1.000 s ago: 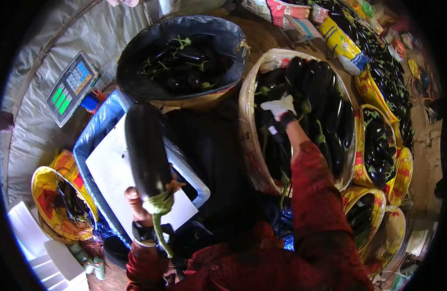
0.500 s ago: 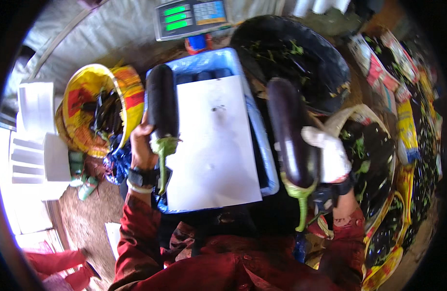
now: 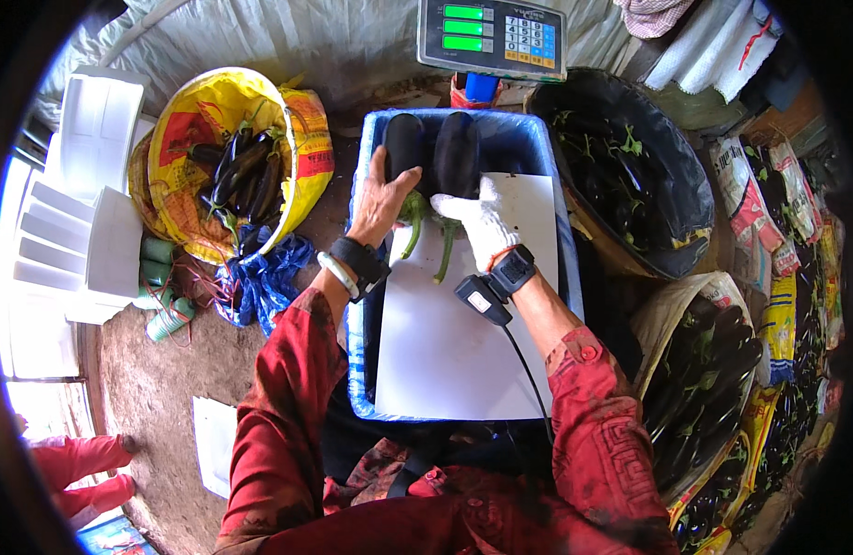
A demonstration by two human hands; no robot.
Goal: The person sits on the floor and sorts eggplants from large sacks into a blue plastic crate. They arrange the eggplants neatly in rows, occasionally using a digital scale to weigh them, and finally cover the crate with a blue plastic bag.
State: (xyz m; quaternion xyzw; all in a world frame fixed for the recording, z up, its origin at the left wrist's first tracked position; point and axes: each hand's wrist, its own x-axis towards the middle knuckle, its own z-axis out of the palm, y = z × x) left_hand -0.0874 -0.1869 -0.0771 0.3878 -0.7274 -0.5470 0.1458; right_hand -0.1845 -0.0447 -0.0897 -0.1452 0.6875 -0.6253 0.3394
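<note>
A blue plastic-lined crate (image 3: 356, 350) sits in the middle with a white sheet (image 3: 462, 351) across it. Two large dark eggplants lie side by side at its far end, green stalks toward me. My bare left hand (image 3: 385, 199) grips the left eggplant (image 3: 404, 146) near its stalk end, a dark band at the wrist. My right hand (image 3: 477, 220), in a white glove with devices strapped at the wrist, is closed on the stalk end of the right eggplant (image 3: 457, 153). A weighing scale display (image 3: 489, 35) stands just beyond the crate.
Yellow sack-lined baskets (image 3: 186, 124) of eggplants stand left, beside white boxes (image 3: 75, 231) and green twine spools (image 3: 163, 305). A dark tub (image 3: 621, 176), a white sack (image 3: 695, 379) and more bags of eggplants fill the right. Another person's red-clad legs (image 3: 75, 481) show at lower left.
Both hands have moved forward and inward, bringing both eggplants together at the crate's far end. The right hand earlier reached into the sack. My view has swung left toward the crate.
</note>
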